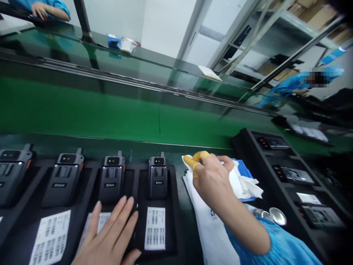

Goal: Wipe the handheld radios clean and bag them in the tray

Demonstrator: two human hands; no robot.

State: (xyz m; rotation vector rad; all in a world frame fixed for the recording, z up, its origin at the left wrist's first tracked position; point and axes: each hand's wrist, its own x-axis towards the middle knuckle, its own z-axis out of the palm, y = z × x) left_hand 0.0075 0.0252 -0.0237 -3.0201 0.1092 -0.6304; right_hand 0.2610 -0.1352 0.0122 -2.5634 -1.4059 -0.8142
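My left hand is spread flat, with nothing in it, over the front of a black foam tray. Its fingers partly cover a barcode label sheet. Behind them a black handheld radio marked "Riton" lies in its slot, with another radio and its label sheet to the right. Yellow finger covers are on my right hand, whose fingers are closed at the top corner of a white plastic bag on a pile. Beside it is a blue packet with white tissue.
Two more radios fill the tray leftward. A second black tray with opened devices stands at right, near a small round metal lid. Behind the green strip runs a shelf; people in blue work beyond.
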